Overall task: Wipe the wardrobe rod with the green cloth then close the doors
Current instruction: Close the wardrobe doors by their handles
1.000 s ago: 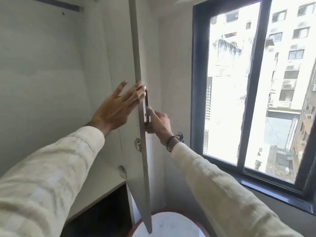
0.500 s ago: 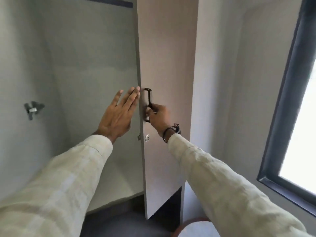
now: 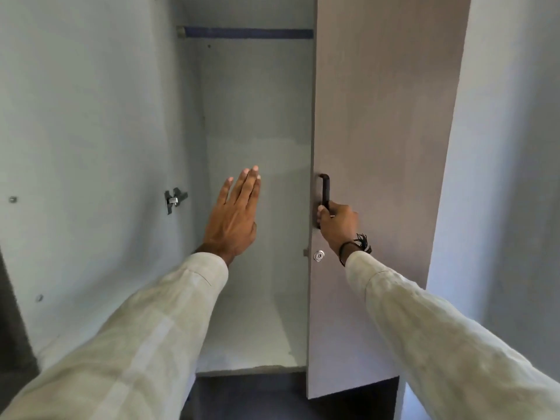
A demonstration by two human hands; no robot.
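Note:
The wardrobe's right door (image 3: 381, 131) is nearly flush with the cabinet front. My right hand (image 3: 338, 221) is closed around the lower part of its dark handle (image 3: 325, 189). My left hand (image 3: 235, 216) hovers flat and open in front of the wardrobe's interior, fingers together, touching nothing. The dark blue rod (image 3: 248, 33) runs across the top of the interior. The left door (image 3: 85, 165) stands open at the left, its inner face toward me. No green cloth is in view.
A metal hinge (image 3: 175, 200) sits on the left door's inner face. A round lock (image 3: 318, 255) is below the handle. A white wall (image 3: 509, 177) rises right of the wardrobe. A dark lower compartment (image 3: 248, 395) lies under the wardrobe floor.
The right door has swung from edge-on to nearly shut, drawn by my right hand on the handle. My left hand has come off the door's edge. The view has turned left, away from the window.

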